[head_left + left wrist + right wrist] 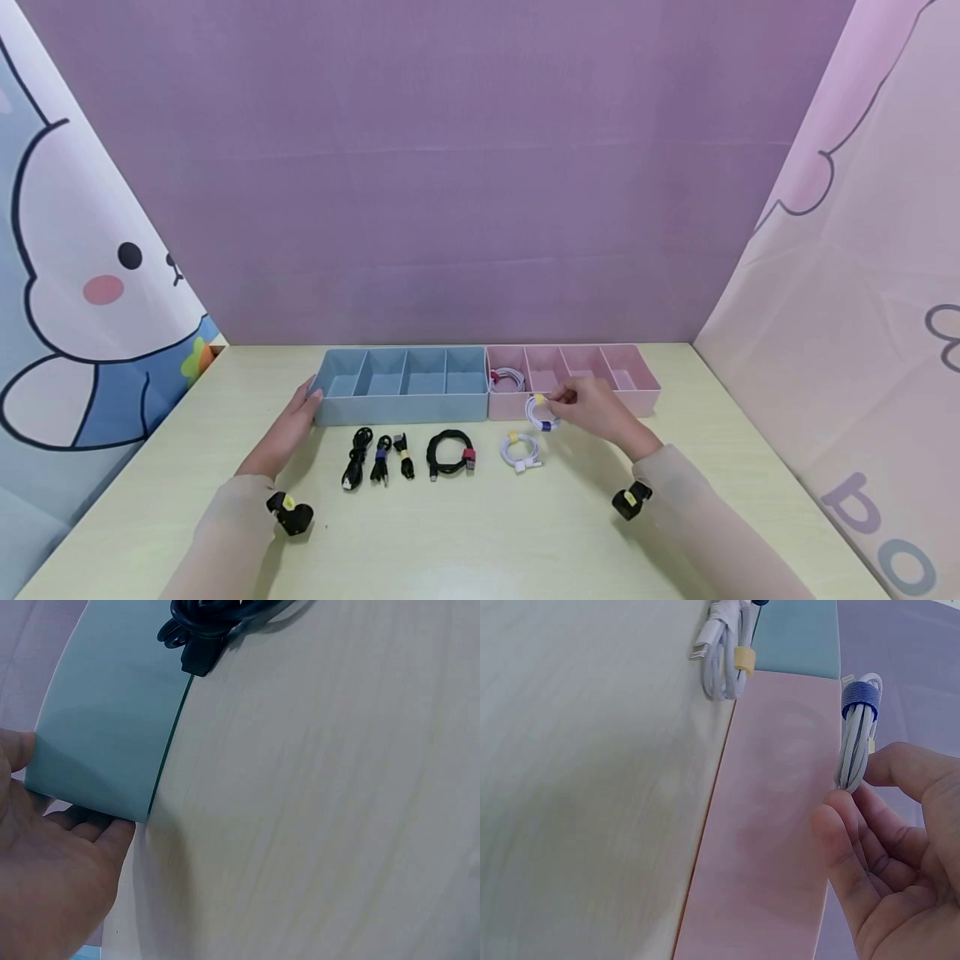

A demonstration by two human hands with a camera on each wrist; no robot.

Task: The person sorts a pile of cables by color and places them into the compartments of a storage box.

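My right hand [595, 406] pinches a coiled white cable [542, 414] at its edge, between thumb and fingers. A blue strap [860, 697] wraps this coil, and a bit of yellow shows too. It hangs by the front wall of the pink divided box [573, 407]. Below it on the table lies a second coiled white cable [520, 452] with a yellow strap. At the left end of the blue divided box [405, 410], my left hand [292, 421] rests its fingers against the end wall, thumb near the top rim. Another white coil [508, 380] with a red strap sits in the pink box's leftmost compartment.
In front of the blue box lie several black cables: a long bundle [357, 458], two small bundles [381, 460] [404, 456] and a round coil [451, 452] with a red strap. A purple backdrop [465, 183] stands behind the boxes, with printed curtains at both sides.
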